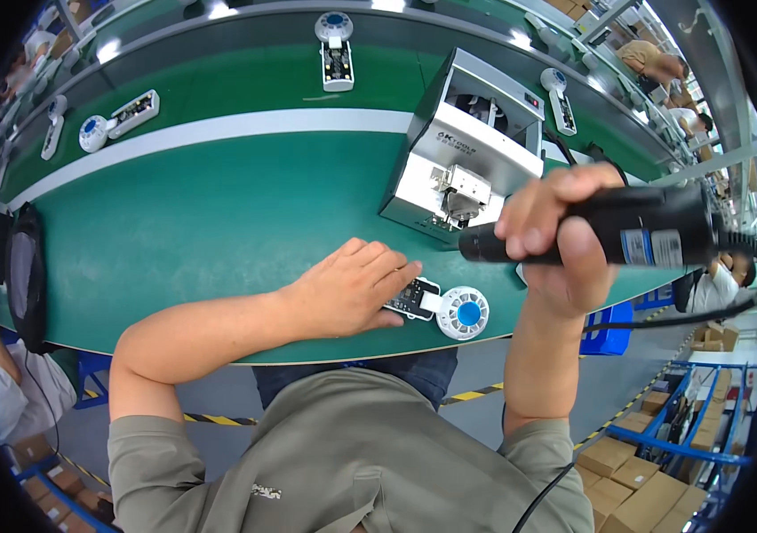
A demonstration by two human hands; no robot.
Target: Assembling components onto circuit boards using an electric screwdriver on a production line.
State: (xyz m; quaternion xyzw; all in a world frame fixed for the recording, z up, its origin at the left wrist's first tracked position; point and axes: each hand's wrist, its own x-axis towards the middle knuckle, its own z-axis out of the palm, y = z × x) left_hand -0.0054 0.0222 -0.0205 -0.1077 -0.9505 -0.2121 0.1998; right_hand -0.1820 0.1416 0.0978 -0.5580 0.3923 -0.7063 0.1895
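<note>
The left hand [350, 289] lay flat, palm down, on a small white handheld fan [442, 306] near the near edge of the green table [219, 213], its fingers [387, 271] spread and pressed over the fan's open handle, where a dark circuit board showed. The fan's round head with a blue centre stuck out to the right of the hand. The right hand [556, 240] was wrapped tight round a black electric screwdriver [609, 233], held level just above and to the right of the fan, tip pointing left, a black cable trailing off to the right. Just beyond the screwdriver's tip stood a grey, box-shaped machine [467, 147]. Farther off, more white fans [336, 53] lay apart on the dark belt and green strip. Cardboard boxes [645, 489] sat on the floor at the near right.
</note>
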